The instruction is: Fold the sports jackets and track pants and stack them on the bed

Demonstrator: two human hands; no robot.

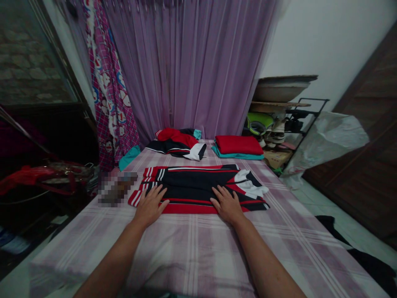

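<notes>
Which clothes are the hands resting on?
The flat black, red and white garment nearest the person, under the left hand and right hand; the crumpled garment and red-and-teal stack lie farther back, untouched.

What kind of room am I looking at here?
Probably a room in a home, perhaps a bedroom: purple curtains hang behind a broad surface spread with a checked sheet, and a red, black and white jacket lies on it.
</notes>
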